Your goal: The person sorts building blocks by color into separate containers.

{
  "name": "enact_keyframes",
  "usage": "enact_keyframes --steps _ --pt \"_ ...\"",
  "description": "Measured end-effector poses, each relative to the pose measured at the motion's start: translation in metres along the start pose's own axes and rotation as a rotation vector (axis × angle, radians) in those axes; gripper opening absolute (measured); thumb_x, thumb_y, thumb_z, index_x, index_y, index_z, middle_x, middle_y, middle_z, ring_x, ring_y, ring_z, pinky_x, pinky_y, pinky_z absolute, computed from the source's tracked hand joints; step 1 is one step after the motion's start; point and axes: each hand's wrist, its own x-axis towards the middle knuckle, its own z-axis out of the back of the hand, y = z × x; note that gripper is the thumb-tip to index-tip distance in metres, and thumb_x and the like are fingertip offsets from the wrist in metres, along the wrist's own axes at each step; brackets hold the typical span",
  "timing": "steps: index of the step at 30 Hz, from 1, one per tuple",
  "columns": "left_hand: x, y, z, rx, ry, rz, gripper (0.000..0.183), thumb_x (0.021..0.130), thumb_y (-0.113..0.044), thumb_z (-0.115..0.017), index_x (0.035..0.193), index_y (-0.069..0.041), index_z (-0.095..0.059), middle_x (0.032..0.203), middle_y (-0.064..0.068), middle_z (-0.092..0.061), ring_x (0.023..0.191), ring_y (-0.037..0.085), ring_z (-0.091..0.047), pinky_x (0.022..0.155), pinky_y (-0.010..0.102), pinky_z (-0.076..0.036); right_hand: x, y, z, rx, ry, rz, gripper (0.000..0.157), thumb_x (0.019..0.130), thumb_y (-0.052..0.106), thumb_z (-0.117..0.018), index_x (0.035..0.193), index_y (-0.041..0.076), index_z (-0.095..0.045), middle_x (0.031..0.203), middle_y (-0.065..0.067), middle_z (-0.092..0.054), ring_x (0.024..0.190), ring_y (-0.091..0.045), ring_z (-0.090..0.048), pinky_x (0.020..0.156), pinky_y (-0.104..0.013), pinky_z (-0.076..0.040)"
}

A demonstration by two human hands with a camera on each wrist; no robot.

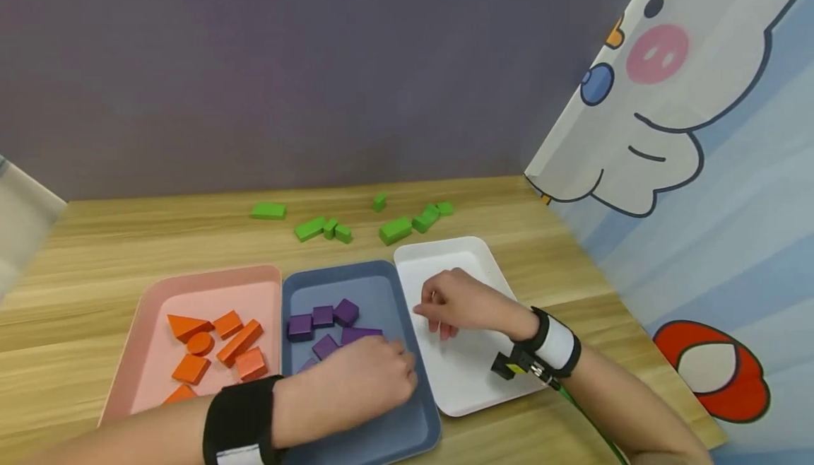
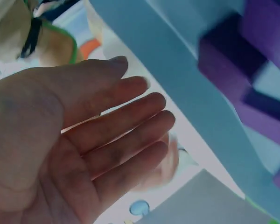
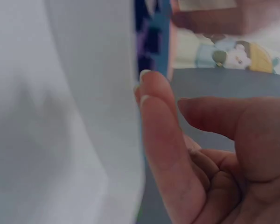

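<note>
My left hand [image 1: 362,384] hovers over the front of the blue tray [image 1: 407,422]. The left wrist view shows its palm with loosely extended fingers [image 2: 126,121] and nothing in them. Purple blocks [image 1: 323,316] lie in that tray, some hidden behind this hand. Over the white tray [image 1: 470,387] is my right hand [image 1: 461,299], its fingers part bent. In the right wrist view, a gap separates its thumb [image 3: 210,114] from the fingers, with no object between them. No block shows in the visible part of the white tray.
On the left, a pink tray [image 1: 143,324] bears several orange blocks [image 1: 242,341], partly behind the left forearm. Several green blocks [image 1: 396,230] lie on the wooden table [image 1: 203,235] behind the trays. A grey wall [image 1: 286,76] rises at the back, and a cartoon-printed curtain [image 1: 731,189] borders the right.
</note>
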Motion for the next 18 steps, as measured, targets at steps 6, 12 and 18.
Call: enact_keyframes --steps 6,12,18 --pt "0.008 -0.019 -0.010 0.155 -0.097 -0.085 0.015 0.092 -0.027 -0.056 0.103 -0.024 -0.066 0.098 -0.008 -0.063 0.090 0.006 -0.059 0.077 0.018 -0.048 0.001 0.007 0.040 -0.023 -0.133 -0.011 0.016 0.091 0.021 -0.060 0.081 0.010 -0.062 0.065 0.000 -0.066 0.052 -0.020 -0.065 0.052 -0.036 -0.054" --pt "0.015 -0.018 -0.020 0.194 -0.100 -0.058 0.012 0.089 -0.025 -0.058 0.097 -0.024 -0.067 0.088 -0.009 -0.064 0.081 0.006 -0.058 0.073 0.019 -0.048 0.013 -0.006 0.085 -0.012 -0.254 -0.021 0.015 0.092 0.018 -0.057 0.091 0.005 -0.063 0.075 -0.009 -0.069 0.062 -0.027 -0.067 0.056 -0.035 -0.055" --pt "0.019 -0.015 -0.025 0.163 -0.132 -0.030 0.010 0.083 -0.020 -0.064 0.080 -0.029 -0.069 0.074 -0.012 -0.062 0.069 0.005 -0.053 0.061 0.019 -0.044 0.043 -0.034 0.120 -0.129 -0.358 -0.091 0.016 0.090 0.016 -0.059 0.094 0.003 -0.067 0.081 -0.013 -0.070 0.061 -0.022 -0.067 0.056 -0.033 -0.055"
